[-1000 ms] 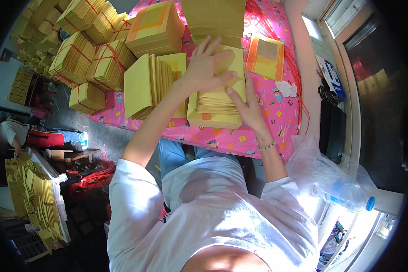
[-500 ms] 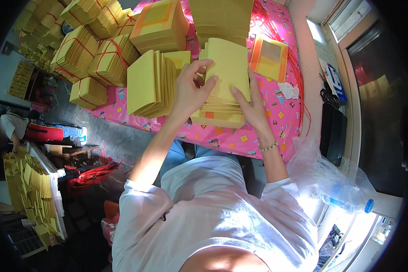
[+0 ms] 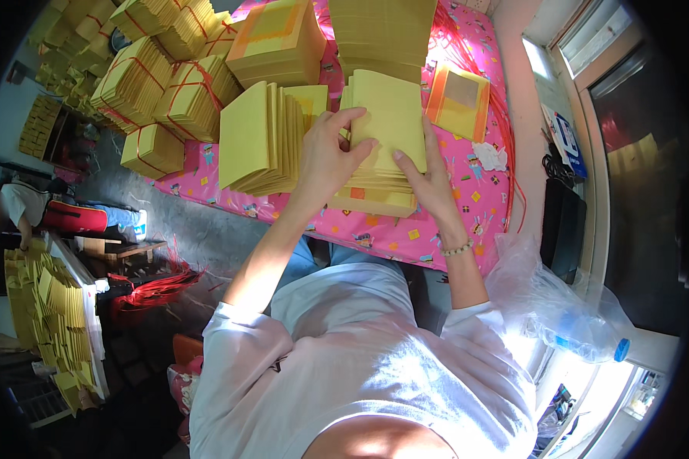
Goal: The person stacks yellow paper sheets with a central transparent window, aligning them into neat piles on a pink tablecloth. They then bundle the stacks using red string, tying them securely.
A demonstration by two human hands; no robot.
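Two hands meet on one sheaf of yellow paper sheets (image 3: 386, 126) at the upper middle of the frame. Our left hand (image 3: 329, 157) has its grip clamped on the left edge of the sheaf, thumb across the front face and fingers curled over the top corner. Our right hand (image 3: 429, 180) lies with fingers spread and flat against the lower right of the sheaf, pressing rather than pinching; a bead bracelet (image 3: 458, 248) circles that wrist. The sheaf stands tilted up on a low stack of yellow paper (image 3: 375, 200), which lies on a surface covered by a pink patterned cloth (image 3: 406, 233).

Just left of our left hand, a fanned bundle of yellow sheets (image 3: 260, 141) stands on edge. Above it lies a thick stack with an orange border (image 3: 279, 38), and beside that, at the top centre, a tall plain yellow stack (image 3: 383, 34). To the right of the sheaf rests a smaller orange-edged packet (image 3: 459, 99), with red strings (image 3: 505, 115) trailing along the cloth's right side. Bundles tied with red string (image 3: 161, 84) crowd the upper left.

At the lower right a clear plastic bag with a bottle (image 3: 559, 306) sits near a window. Far left, another person (image 3: 23, 210) bends beside loose yellow sheets (image 3: 50, 314).
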